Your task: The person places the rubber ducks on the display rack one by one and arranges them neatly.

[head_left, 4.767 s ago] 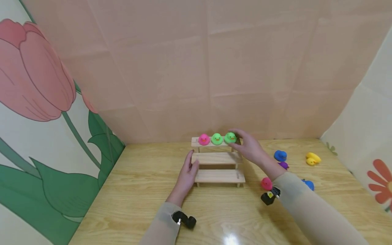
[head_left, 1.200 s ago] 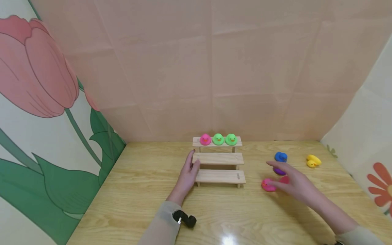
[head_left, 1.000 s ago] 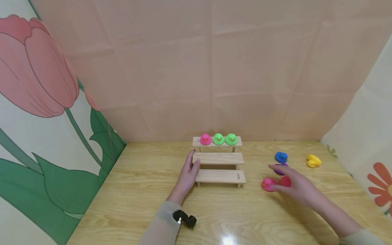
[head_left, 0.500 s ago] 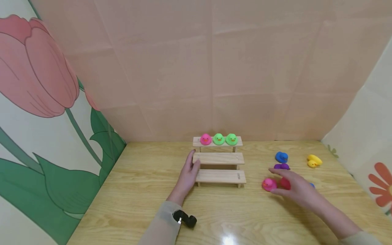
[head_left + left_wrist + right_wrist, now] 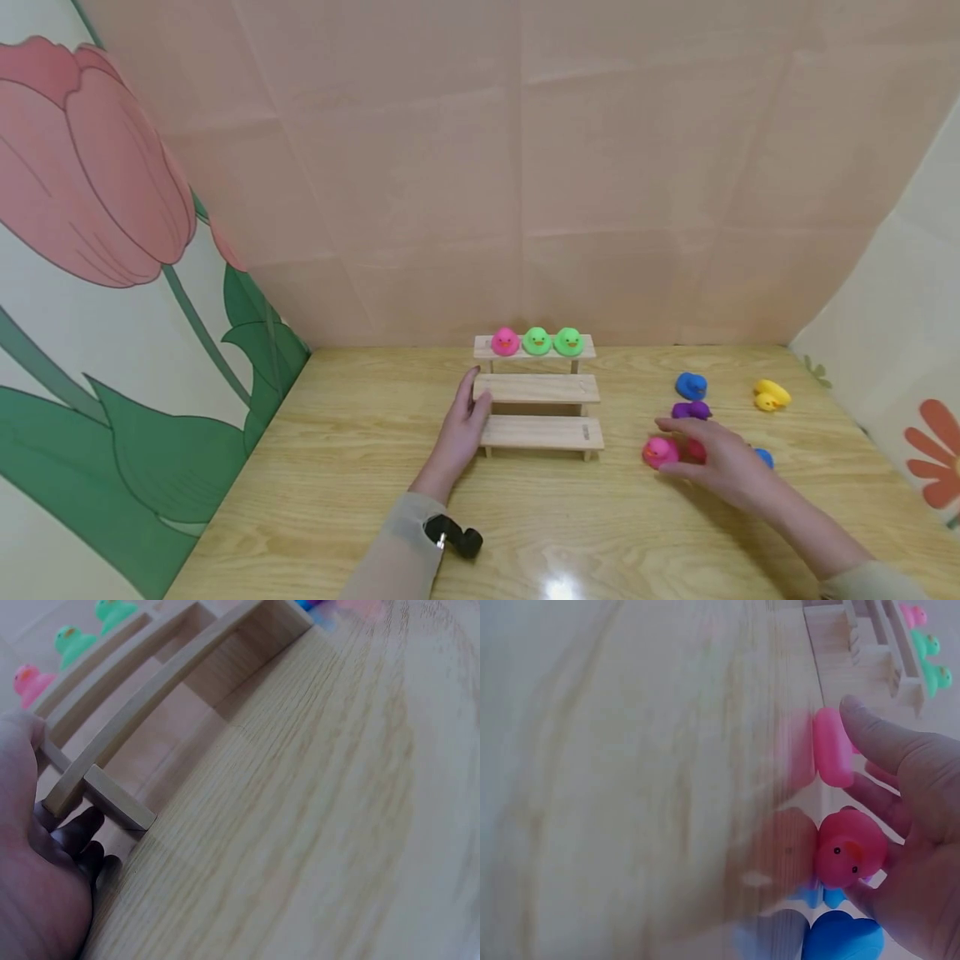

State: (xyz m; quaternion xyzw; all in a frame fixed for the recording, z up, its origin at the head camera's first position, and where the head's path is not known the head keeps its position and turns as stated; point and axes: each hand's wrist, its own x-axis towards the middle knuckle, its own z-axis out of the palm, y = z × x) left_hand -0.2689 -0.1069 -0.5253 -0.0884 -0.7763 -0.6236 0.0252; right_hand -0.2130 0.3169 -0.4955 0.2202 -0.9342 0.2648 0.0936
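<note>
My left hand (image 5: 459,429) grips the left end of a three-step wooden stand (image 5: 542,432). In the left wrist view its fingers curl behind the stand's end. My right hand (image 5: 723,462) is low over the table with thumb and fingers spread about a pink rubber duck (image 5: 658,452). In the right wrist view the thumb tip is beside this pink duck (image 5: 832,748); whether it touches cannot be told. A red-pink duck (image 5: 849,849) lies close to the palm, partly hidden in the head view. On the top step sit a pink duck (image 5: 505,342) and two green ducks (image 5: 552,342).
Beyond the right hand lie a purple duck (image 5: 690,410), a blue duck (image 5: 691,385) and a yellow duck (image 5: 771,396). Another blue duck (image 5: 763,457) is partly behind the hand. A beige backdrop (image 5: 517,208) stands behind the wooden table (image 5: 360,467).
My right hand has let go of the right green duck on the top step and moved right and down to the pink duck. Lately it has shifted only slightly. The left hand stays on the stand.
</note>
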